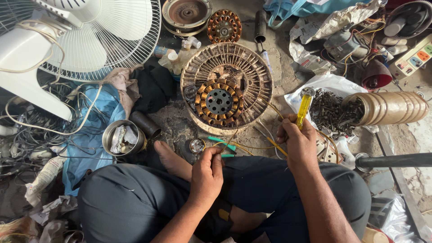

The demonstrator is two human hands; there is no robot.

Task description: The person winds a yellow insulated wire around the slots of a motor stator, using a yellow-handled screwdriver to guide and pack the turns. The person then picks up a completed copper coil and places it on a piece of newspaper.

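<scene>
Nearest the camera are the person's dark-trousered knees, folded cross-legged, with a bare foot showing between them.

Just above the lap, the left hand is pinched together on thin yellow wires, fingertips closed at the near end of the strands. The right hand is wrapped around a yellow-handled tool, probably a tester or small screwdriver, and also seems to trap a wire under the fingers. The tool's long axis runs almost straight away from the person, its clear cap end pointing far and slightly right; the working tip is hidden in the fist.

The wires stretch between the two hands and arc out to the copper-wound stator, which lies flat inside a round ribbed motor housing on the floor just beyond the hands. They look light, thin and springy, likely easy to kink or snap at the joints, so holding them close to the free ends seems safest. The housing looks heavy and rigid, best gripped at its rim.

Farther out: a white pedestal fan far left, a small tin of scraps near left, a pile of screws on a plastic bag beside a tipped plastic jar on the right, and a second small stator at the far edge.
</scene>
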